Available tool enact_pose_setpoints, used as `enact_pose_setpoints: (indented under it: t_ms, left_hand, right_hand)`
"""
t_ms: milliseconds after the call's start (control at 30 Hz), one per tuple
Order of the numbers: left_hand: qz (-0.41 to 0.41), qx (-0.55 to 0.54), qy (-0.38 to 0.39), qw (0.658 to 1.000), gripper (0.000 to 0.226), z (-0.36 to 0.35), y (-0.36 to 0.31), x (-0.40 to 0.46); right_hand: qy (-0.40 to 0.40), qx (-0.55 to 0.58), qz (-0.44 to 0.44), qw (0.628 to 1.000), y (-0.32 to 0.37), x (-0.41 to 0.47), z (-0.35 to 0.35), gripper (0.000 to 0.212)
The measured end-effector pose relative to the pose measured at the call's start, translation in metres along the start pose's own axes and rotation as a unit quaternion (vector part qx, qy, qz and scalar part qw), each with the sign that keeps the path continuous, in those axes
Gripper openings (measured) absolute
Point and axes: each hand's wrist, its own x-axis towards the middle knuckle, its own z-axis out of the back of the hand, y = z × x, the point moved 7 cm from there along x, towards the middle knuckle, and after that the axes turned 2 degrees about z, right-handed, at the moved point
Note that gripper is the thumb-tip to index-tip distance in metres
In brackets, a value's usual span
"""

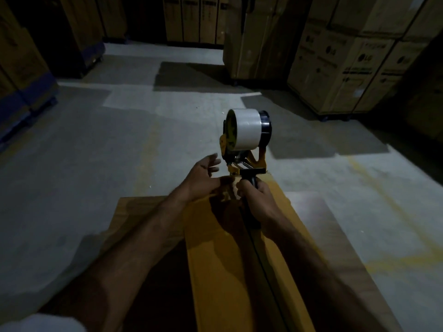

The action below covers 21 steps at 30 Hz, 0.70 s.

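The sealing job looks to be at its very start. The right hand (260, 200) has its fingers wrapped tight round the black handle (250, 182) of a yellow-and-black handheld tape dispenser (239, 161). It holds the dispenser up just above the far edge of a large brown cardboard box (215, 271), with the fat roll of clear tape (247, 129) standing uppermost.

The left hand (203, 178) is just beside the dispenser's mouth. Its outer fingers are loosely spread, and its thumb and forefinger reach in towards the spot where the tape comes off. Whether they actually pinch the loose tape end I cannot tell, as that spot is blurred and dim.

The dark centre seam (263, 259) between the box's top flaps runs from the near edge to the far edge, where the dispenser is held. As far as the low light shows, it carries no tape yet (a clear strip would be hard to spot here, admittedly).

So the flaps appear folded shut and the tool is in hand at the far end of the seam. By my reckoning, nearly all the taping is left:
- free the tape end
- stick it down at the far edge
- draw the dispenser along the seam towards the near edge
- cut it off

The box sits on a grey concrete floor (96, 152), with stacked printed cartons (347, 68) well apart beyond it.
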Motion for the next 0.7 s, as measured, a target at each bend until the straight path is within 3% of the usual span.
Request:
enact_pose_setpoints:
  t_ms: [100,167,400,500,700]
  left_hand:
    - [-0.049,-0.080,0.011,0.996,0.034,-0.009,-0.010,0.010]
    - [-0.061,-0.091,-0.015,0.994,0.021,-0.006,-0.010,0.015]
    - [-0.057,-0.016,-0.030,0.998,0.031,0.002,-0.002,0.036]
    - [-0.092,-0.018,-0.002,0.996,0.020,0.002,-0.007,0.041]
    - [-0.114,0.058,0.073,0.989,0.035,0.006,-0.003,0.061]
  right_hand:
    - [0.012,-0.009,0.001,1.000,0.000,-0.001,-0.001,0.022]
    - [0.015,-0.007,0.003,1.000,0.000,-0.001,-0.001,0.022]
    - [0.004,0.027,-0.020,0.999,-0.001,0.000,0.004,0.020]
    - [-0.004,0.036,-0.026,0.999,-0.001,0.002,0.008,0.019]
    - [0.011,0.004,-0.053,0.999,-0.001,0.004,0.009,0.027]
